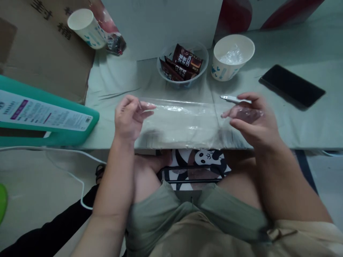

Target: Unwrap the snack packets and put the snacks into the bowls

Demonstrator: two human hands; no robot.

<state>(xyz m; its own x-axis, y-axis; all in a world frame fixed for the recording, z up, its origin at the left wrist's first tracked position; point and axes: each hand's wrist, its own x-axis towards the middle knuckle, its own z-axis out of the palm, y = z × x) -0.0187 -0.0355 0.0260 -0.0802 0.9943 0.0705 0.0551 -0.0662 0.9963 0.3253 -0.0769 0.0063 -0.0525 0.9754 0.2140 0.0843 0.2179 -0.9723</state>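
Note:
My left hand (pixel 130 116) is raised above the front of the covered table, fingers curled at the left end of a clear plastic film (pixel 179 109). At the film's right side, my right hand (pixel 252 116) has thumb and fingers bent around crumpled clear plastic. The film is see-through, so its exact edges are hard to make out against the shiny table cover. Just beyond my right fingers lies a small white-handled cutter (pixel 233 99). Past the film stands a clear plastic bowl (pixel 184 84) with several brown cocoa packets (pixel 186 62) in it.
Right of the bowl is a paper cup (pixel 223 71) with clear plastic inside. A black phone (pixel 293 85) lies farther right. Another paper cup (pixel 89 30) tilts by a cardboard box (pixel 53 46). A green container (pixel 88 123) and a white cable (pixel 83 185) are at left.

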